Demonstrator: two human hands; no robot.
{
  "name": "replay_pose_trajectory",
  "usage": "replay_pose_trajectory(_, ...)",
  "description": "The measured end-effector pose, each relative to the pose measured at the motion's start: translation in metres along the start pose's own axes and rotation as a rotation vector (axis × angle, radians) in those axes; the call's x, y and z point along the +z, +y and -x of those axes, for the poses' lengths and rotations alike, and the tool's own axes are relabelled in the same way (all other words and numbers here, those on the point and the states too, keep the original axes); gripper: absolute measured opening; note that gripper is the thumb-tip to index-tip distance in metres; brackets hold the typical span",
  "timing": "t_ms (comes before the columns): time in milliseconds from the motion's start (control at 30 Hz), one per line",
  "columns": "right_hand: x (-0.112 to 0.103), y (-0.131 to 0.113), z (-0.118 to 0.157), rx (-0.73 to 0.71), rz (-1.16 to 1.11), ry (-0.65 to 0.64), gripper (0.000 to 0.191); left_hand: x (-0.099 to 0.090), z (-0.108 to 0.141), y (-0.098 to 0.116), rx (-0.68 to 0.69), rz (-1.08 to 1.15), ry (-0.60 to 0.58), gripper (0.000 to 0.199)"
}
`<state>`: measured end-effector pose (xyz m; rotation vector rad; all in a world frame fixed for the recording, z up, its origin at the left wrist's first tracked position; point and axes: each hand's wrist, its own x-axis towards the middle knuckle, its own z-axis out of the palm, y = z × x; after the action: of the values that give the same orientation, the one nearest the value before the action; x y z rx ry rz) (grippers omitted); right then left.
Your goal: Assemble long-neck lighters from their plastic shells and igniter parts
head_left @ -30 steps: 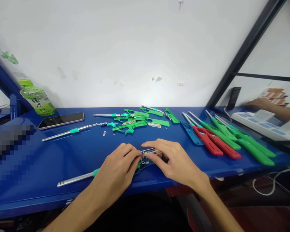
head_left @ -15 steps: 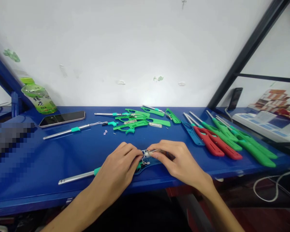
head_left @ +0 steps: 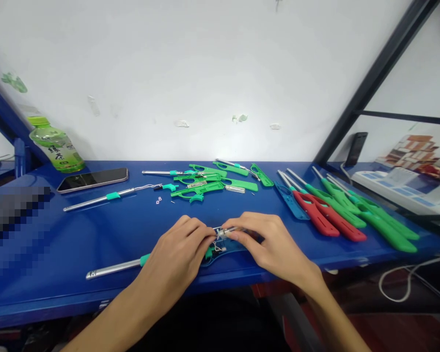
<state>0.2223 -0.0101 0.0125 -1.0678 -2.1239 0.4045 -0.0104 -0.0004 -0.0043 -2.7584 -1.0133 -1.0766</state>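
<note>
Near the table's front edge lies an opened gas lighter with a blue half shell (head_left: 233, 245) and a long metal barrel (head_left: 113, 268) pointing left. My right hand (head_left: 273, 242) pinches a small clear fuel tank (head_left: 225, 233) between thumb and fingers, just over the shell. At the tank's left end, the thumb and fingers of my left hand (head_left: 181, 247) are pressed together; what they grip is hidden. Thin white wires (head_left: 217, 246) and a dark green trigger piece (head_left: 209, 253) show below the fingertips. My left hand covers part of the lighter's middle.
Green lighter shells (head_left: 198, 188) and parts lie at the back middle. A loose barrel with wires (head_left: 95, 201), a phone (head_left: 93, 180) and a green bottle (head_left: 56, 146) are on the left. Red lighters (head_left: 317, 215), green lighters (head_left: 388, 227) and a blue shell (head_left: 291, 203) lie right.
My hands stay at the same spot with nearly the same grip. The view has shifted slightly; nothing has plainly been taken up or let go.
</note>
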Motion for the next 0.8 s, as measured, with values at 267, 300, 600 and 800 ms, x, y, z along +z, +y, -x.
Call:
replay_pose_trajectory(267, 0.0001, 0.0024, 0.0002, -0.033, -0.001, 0.028, 0.015, -0.0013, -0.0002, 0.0001, -0.055, -0.010, -0.024, 0.017)
replay_pose_trajectory(300, 0.0002, 0.0027, 0.0002, -0.039, -0.010, 0.029, 0.016, -0.0017, -0.0003, 0.0003, -0.053, -0.008, -0.026, 0.017)
replay_pose_trajectory(600, 0.0005, 0.0034, 0.0000, -0.048, -0.031, 0.025, 0.017, -0.0016, 0.0017, 0.0014, -0.038, -0.015, -0.028, 0.019)
replay_pose_trajectory(800, -0.0009, -0.0003, 0.0005, 0.015, 0.028, 0.050, 0.016, -0.0024, 0.0015, 0.0007, -0.052, -0.002, 0.031, 0.014)
